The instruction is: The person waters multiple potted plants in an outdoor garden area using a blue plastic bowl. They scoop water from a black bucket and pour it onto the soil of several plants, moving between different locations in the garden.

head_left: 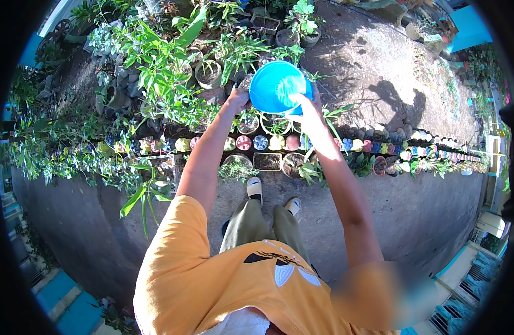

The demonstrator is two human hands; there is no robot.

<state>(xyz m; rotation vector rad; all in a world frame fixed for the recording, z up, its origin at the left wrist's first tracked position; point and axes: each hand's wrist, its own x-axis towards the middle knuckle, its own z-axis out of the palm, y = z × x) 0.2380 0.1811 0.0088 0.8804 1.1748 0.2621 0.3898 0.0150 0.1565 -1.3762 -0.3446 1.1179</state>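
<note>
Both my arms reach forward over the potted plants. A round blue bucket (pixel 268 92) is held out between my hands, its open top facing me and a bright patch inside it. My right hand (pixel 308 105) grips the bucket's near right rim. On the left side my left hand (pixel 238 99) is closed against the bucket's wall, its fingers partly in shadow. Whether the bright patch is water or sunlight, I cannot tell. Just below the bucket stand round pots (pixel 275 125) with small green plants.
A border of colourful bottle bottoms (pixel 243 143) crosses in front of me. Small planters (pixel 267 162) line its near side, close to my sandalled feet (pixel 255 188) on grey concrete (pixel 391 218). Dense leafy plants (pixel 162 72) fill the left. Bare soil (pixel 374 67) lies at far right.
</note>
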